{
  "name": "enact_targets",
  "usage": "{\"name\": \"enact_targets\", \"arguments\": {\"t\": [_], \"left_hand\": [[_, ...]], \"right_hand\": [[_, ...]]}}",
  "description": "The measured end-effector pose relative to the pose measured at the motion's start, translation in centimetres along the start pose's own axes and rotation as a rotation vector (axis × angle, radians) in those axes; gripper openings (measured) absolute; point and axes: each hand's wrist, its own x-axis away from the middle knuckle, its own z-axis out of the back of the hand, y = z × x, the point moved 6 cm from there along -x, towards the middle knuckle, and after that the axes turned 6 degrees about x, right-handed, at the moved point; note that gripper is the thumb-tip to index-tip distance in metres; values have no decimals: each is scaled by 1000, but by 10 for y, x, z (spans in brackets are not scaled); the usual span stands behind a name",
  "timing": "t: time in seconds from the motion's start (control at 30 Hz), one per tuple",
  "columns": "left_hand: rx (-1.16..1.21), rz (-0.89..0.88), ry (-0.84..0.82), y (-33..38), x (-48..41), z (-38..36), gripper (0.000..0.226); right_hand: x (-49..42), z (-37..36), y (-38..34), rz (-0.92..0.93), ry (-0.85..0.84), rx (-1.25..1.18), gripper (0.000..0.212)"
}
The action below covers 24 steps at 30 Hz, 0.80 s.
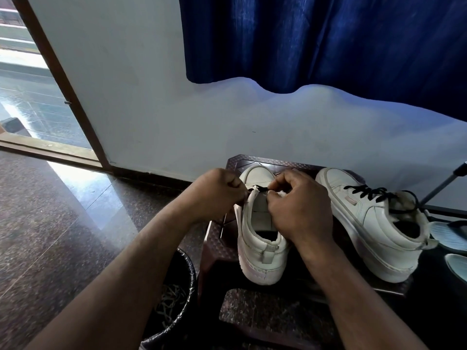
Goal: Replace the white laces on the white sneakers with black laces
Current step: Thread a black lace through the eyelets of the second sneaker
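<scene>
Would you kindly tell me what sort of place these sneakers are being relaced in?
Most likely a room in a home, beside an open doorway: a polished stone floor, a blue curtain over the plain wall, and a low brown stool bearing the sneakers.

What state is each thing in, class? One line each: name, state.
Held sneaker: upright on stool, barely laced.
Black lace: across eyelets nearest the toe, pinched by both hands.
Left hand: pinches black lace.
Right hand: pinches black lace.
Second sneaker: laced in black.
Bin: holds pale strands.
</scene>
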Motion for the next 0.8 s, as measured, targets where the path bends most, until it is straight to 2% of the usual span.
{"name": "enact_targets", "arguments": {"t": [0.17,0.3,0.4,0.6,0.67,0.73,0.8], "left_hand": [[121,64,31,-8,-2,1,19],[212,91,12,-11,-6,-1,10],[308,112,-18,-18,-10,-2,11],[106,-9,-2,-16,-15,-5,13],[-115,-66,51,-11,-15,-2,4],[-312,-159,136,-2,-13,0,12],[-360,-271,228,7,-10,3,13]], "right_hand": [[0,-1,5,-52,-35,-81,3],[2,1,9,-87,-40,-158,4],[2,2,10,-103,-38,-206,9],[-1,6,13,-135,-189,-319,9],[-3,9,14,-123,-210,-311,14],[-4,13,14,-105,-188,-294,16],[-5,17,13,-93,-153,-278,15]]}}
